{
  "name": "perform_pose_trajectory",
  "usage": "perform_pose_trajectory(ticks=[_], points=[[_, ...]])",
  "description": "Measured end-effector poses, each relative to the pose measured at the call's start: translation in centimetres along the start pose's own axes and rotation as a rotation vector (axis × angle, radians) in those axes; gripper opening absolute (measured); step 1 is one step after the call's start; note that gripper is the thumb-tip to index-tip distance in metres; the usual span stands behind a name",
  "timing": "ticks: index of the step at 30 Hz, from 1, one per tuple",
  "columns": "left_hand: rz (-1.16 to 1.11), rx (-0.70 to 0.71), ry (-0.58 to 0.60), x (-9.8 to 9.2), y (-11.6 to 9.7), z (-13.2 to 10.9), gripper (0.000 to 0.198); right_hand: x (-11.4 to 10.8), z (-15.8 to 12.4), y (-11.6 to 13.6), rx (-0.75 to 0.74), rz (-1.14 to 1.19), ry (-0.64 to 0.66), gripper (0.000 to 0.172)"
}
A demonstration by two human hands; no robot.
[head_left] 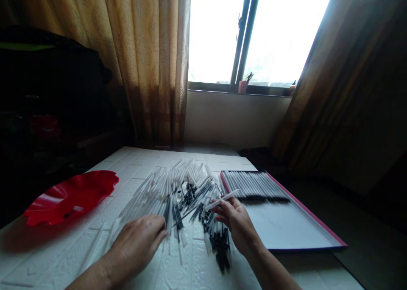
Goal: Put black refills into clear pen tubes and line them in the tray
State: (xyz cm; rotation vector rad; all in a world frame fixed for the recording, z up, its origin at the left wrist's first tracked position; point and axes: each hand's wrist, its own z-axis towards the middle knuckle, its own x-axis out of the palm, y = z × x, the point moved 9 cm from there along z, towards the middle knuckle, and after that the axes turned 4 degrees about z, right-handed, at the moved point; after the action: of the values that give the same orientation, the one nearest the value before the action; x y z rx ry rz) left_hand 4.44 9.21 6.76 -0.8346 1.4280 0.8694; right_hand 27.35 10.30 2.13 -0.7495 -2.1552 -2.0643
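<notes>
My right hand [233, 222] pinches a whitish pen barrel [229, 195] between thumb and fingers, above the near left corner of a shallow box. To the left, my left hand [138, 241] is closed, with its fingertips down at the near side of the parts. Whatever it may hold is hidden behind the fingers. Between and beyond the hands spreads a loose pile of clear pen barrels [152, 188]. Thin dark pen refills [176, 216] lie amid them, and black pen caps [219, 239] are heaped just left of my right hand.
The shallow box [282, 235] with pink edges holds a row of pens [254, 185] with black ends along its far side. On the left, a red wavy-rimmed dish [76, 192] stands on the white brick-patterned table [127, 160]. Curtains [155, 61] flank a bright window.
</notes>
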Motion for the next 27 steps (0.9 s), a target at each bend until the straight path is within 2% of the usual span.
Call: perform_pose_trajectory(ticks=[8, 17, 23, 27], points=[[-0.09, 0.035, -0.013, 0.6, -0.6, -0.7, 0.019, -0.5, 0.4, -0.1, 0.021, 0.09, -0.049, 0.045], [-0.1, 0.026, 0.049, 0.4, -1.1, -0.8, 0.02, 0.3, 0.2, -1.1, 0.072, 0.11, 0.007, 0.051], [-0.106, 0.057, 0.014, 1.1, -1.3, -0.6, 0.018, 0.2, 0.3, -1.5, 0.077, 0.113, 0.042, 0.053], [-0.118, 0.091, -0.026, 0.9, -2.3, -0.4, 0.016, 1.3, -0.3, -1.7, 0.109, 0.097, 0.126, 0.054]])
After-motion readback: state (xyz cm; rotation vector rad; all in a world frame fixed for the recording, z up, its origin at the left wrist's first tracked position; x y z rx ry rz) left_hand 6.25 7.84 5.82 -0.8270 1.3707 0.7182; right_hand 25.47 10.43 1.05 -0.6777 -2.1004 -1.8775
